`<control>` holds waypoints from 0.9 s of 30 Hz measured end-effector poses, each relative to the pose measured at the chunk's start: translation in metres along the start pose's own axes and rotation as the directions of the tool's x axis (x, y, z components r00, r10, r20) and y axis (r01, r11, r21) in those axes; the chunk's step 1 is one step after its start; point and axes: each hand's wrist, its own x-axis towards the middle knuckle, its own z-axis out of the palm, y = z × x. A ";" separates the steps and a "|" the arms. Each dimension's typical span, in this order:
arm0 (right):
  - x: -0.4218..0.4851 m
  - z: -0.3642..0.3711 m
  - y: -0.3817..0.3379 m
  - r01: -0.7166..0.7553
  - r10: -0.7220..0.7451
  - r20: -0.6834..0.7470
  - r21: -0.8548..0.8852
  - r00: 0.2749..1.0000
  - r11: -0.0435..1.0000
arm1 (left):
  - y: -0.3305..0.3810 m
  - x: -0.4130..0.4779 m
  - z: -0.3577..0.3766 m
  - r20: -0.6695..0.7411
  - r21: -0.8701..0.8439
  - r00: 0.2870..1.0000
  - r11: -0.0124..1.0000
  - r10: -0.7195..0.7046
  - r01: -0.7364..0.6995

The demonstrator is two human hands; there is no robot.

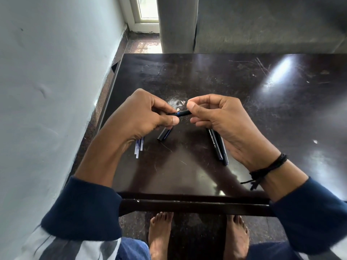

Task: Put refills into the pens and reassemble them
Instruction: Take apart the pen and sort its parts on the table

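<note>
Both hands hold one black pen [181, 113] with a blue band, level above the dark table [206, 76]. My left hand [148, 113] pinches its left end and my right hand [216, 117] pinches its right end. Under the left hand lie several clear refills [138, 147]. A short black pen part [164, 134] rests between my hands on the table. Two black pens [218, 147] lie side by side beneath my right wrist, partly hidden by it.
A pale wall [47, 91] runs close along the table's left edge. A grey sofa [262, 25] stands behind the table's far edge. My bare feet [197, 233] show under the near rail. Small scraps [179, 106] lie mid-table.
</note>
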 end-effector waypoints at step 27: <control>0.003 0.003 0.009 0.012 -0.011 0.034 -0.045 0.999 0.999 | -0.005 0.001 -0.001 0.026 0.078 0.999 0.996 0.031 -0.033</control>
